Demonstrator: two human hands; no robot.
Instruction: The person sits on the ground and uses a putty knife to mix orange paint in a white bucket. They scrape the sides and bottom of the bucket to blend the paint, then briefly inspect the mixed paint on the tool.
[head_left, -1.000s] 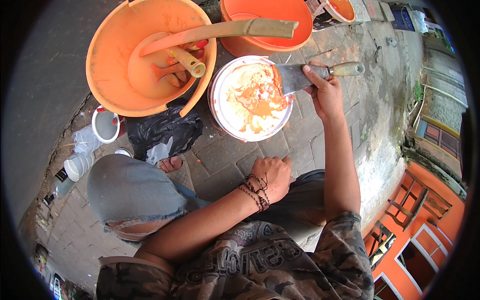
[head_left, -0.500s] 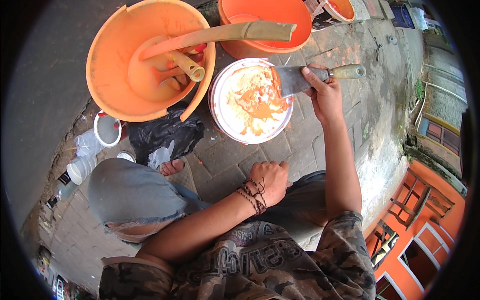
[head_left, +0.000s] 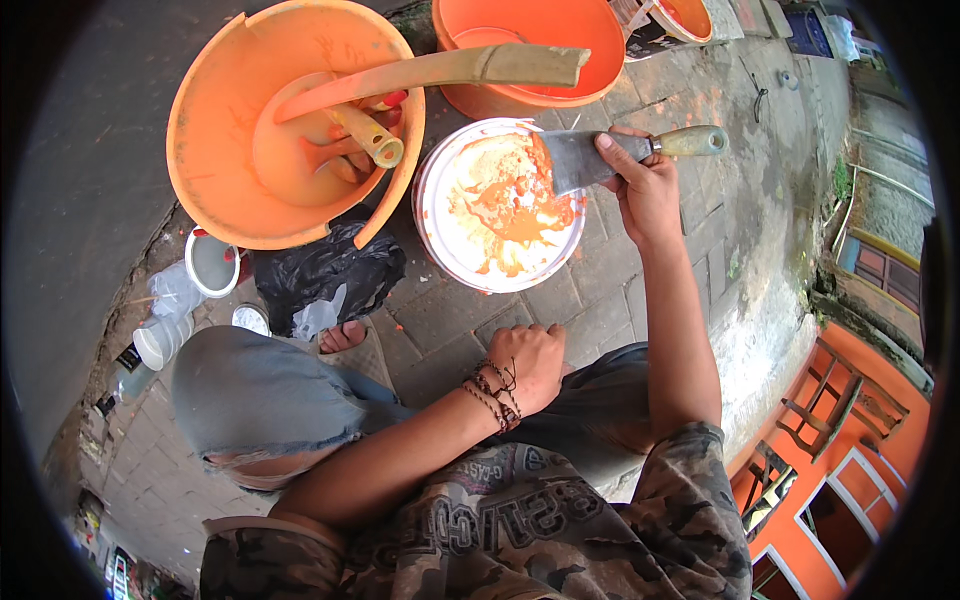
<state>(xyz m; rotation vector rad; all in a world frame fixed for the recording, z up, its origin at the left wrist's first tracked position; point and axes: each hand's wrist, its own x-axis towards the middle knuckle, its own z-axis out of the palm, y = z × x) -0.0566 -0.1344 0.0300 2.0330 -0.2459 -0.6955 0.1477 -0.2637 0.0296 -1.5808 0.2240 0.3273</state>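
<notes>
My right hand point(head_left: 645, 190) grips a putty knife point(head_left: 590, 160) near the joint of its broad metal blade and wooden handle, thumb on top. The blade's edge meets the orange paste point(head_left: 510, 200) on the right part of a round white bucket point(head_left: 428, 225). This paste lies in uneven smears over a glaringly bright white surface. Closer to my body, my left hand point(head_left: 528, 365) is closed in a loose fist over my lap, with braided bracelets at the wrist. Nothing shows in that fist, though its palm side is hidden.
Left of the bucket stands a large orange basin point(head_left: 215, 130) with a cracked rim, holding bamboo pieces point(head_left: 500, 66) and murky liquid. Another orange tub point(head_left: 590, 45) sits behind. A black plastic bag point(head_left: 330, 265), a small white pot point(head_left: 212, 262) and plastic cups point(head_left: 163, 340) lie leftward on paving.
The view has shifted slightly, moving the bucket and basin a little. My right hand keeps the putty knife at the paste's right side; my left fist stays over my lap.
</notes>
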